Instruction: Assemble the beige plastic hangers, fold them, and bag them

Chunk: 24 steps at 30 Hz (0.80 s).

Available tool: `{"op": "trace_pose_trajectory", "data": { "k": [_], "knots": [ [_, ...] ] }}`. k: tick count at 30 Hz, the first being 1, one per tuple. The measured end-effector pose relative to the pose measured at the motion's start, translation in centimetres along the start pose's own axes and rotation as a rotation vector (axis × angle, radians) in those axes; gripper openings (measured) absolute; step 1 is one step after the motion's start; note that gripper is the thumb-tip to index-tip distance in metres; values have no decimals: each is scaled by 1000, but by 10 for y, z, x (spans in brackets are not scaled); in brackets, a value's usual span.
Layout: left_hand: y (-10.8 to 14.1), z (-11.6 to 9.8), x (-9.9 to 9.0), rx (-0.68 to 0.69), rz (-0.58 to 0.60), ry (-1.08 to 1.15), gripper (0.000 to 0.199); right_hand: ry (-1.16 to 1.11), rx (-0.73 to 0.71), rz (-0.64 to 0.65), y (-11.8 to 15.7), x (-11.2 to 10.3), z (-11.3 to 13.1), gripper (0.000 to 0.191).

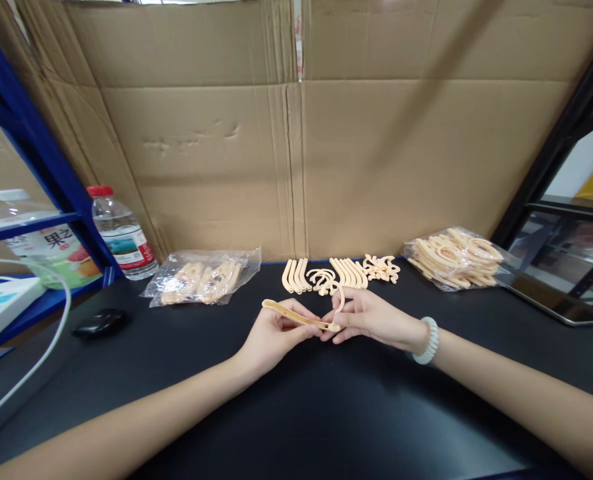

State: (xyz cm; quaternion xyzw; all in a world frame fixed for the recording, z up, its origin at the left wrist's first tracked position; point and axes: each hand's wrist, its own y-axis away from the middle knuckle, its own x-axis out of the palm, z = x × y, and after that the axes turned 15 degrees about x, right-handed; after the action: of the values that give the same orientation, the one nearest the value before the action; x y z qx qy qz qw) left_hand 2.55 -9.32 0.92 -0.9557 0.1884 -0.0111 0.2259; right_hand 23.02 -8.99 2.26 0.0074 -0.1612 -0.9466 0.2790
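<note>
My left hand (pixel 279 333) is closed around a long, slightly bent beige plastic bar (pixel 292 315), its free end pointing up and left. In my right hand (pixel 369 317), fingers pinch a curved beige hook (pixel 341 301) whose base meets the right end of the bar. The fingertips of both hands come together there, above the black table. Just behind the hands lie a row of bent bars (pixel 295 276), a second row of bent bars (pixel 350 273), some loose curved hooks (pixel 321 279) and a heap of small beige pieces (pixel 381 268).
A clear bag of beige parts (pixel 201 277) lies at left, a fuller bag (pixel 453 259) at right beside a tablet-like slab (pixel 551 298). A black mouse (pixel 99 323), water bottle (pixel 121 233) and white cable (pixel 59 333) are on the left. Cardboard (pixel 216 147) stands behind the black table (pixel 316 420).
</note>
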Motion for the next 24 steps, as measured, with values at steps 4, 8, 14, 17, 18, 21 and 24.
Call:
{"op": "trace_pose_trajectory", "data": {
  "k": [4, 8, 14, 17, 18, 21, 24],
  "knots": [
    [0, 3, -1, 2, 0, 1, 17, 27, -24, -17, -1, -2, -2, 36],
    [0, 5, -1, 2, 7, 14, 17, 41, -38, -19, -2, -2, -3, 35],
    [0, 6, -2, 9, 19, 32, 19, 60, -37, -57, -2, 3, -3, 36],
    [0, 5, -2, -2, 21, 47, 20, 68, -69, -95, -3, 7, -4, 33],
    [0, 5, -2, -6, 20, 51, 20, 74, -88, -113, -3, 8, -5, 32],
    [1, 4, -1, -10, 10, 54, 22, 96, -144, -171, -5, 12, -10, 28],
    [0, 4, -1, -25, 10, 51, 23, 125, -186, -227, -7, 16, -14, 23]
  ]
}}
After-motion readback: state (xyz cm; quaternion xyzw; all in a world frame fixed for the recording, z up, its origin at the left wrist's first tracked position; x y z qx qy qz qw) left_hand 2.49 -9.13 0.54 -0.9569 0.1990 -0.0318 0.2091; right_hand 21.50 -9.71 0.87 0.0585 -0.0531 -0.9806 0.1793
